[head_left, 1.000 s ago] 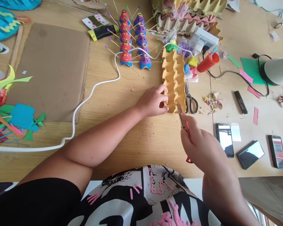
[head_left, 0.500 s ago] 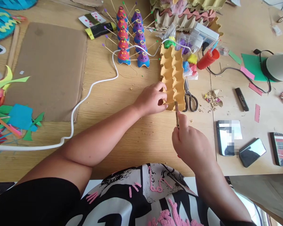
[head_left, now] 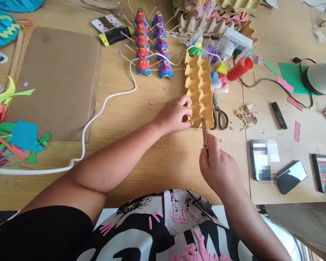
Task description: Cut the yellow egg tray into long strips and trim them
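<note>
A yellow egg carton strip [head_left: 198, 85], two rows of cups wide, lies lengthwise on the table. My left hand [head_left: 175, 115] grips its left edge near the close end, fingers curled over the side. In my right hand [head_left: 218, 159] is a utility knife [head_left: 204, 136], its handle mostly hidden by the fingers. The blade touches the strip's near end, between the two rows. Beside the strip's right edge lie black-handled scissors [head_left: 220, 114], partly covered by it.
Red and purple painted egg-cup figures [head_left: 143, 65] with pins stand at the back. A white cable [head_left: 105, 99] crosses the table. Right are a red cup [head_left: 240, 68], carton scraps [head_left: 246, 116] and phones [head_left: 291, 176]. Cardboard [head_left: 54, 87] lies left; stacked egg trays [head_left: 214, 21] stand behind.
My right hand has drawn slightly back toward me, and more of the knife shows. My left hand and the egg carton strip stay in place.
</note>
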### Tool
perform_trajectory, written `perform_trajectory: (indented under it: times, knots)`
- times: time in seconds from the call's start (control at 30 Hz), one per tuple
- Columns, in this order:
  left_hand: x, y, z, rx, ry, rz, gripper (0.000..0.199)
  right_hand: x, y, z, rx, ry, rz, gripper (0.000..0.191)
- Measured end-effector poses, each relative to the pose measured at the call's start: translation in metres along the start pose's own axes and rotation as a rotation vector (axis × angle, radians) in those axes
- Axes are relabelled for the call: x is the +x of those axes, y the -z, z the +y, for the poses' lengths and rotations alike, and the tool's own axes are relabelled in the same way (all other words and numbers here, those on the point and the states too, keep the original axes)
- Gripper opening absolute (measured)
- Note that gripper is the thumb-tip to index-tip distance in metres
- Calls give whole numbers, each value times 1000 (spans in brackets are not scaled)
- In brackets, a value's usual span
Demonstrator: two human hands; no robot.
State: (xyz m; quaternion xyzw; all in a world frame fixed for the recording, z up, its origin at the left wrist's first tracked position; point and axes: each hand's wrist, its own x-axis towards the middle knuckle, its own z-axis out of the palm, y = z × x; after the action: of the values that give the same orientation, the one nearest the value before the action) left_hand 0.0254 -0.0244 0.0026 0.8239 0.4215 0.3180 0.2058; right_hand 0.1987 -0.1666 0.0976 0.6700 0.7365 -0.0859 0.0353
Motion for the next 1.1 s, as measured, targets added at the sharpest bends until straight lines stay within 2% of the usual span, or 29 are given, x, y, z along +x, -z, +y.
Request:
perform_trajectory:
  times: [0.1, 0.2, 0.43, 0.63, 0.8, 0.93, 1.1]
  knots:
    - [0, 1, 1, 0, -8, 3, 10, 2, -15, 4, 40, -1, 61, 53]
    - [-1, 1, 1, 0, -10, 3, 11, 7, -20, 5, 69, -16, 82, 54]
    - [0, 1, 1, 6, 12, -13, 10, 1, 1, 8, 47, 3, 61, 53]
    - [0, 1, 1, 6, 3, 2, 10, -4, 2, 5, -20, -12, -23, 53]
    - [0, 0, 1, 5, -3, 4, 10, 5, 5, -5, -127, -43, -77, 54]
    - [1, 0, 1, 8, -5, 2, 12, 15, 17, -13, -216, -51, -141, 57]
    - [1, 1, 3, 17, 8, -8, 10, 14, 29, -14, -248, -35, -225, 58]
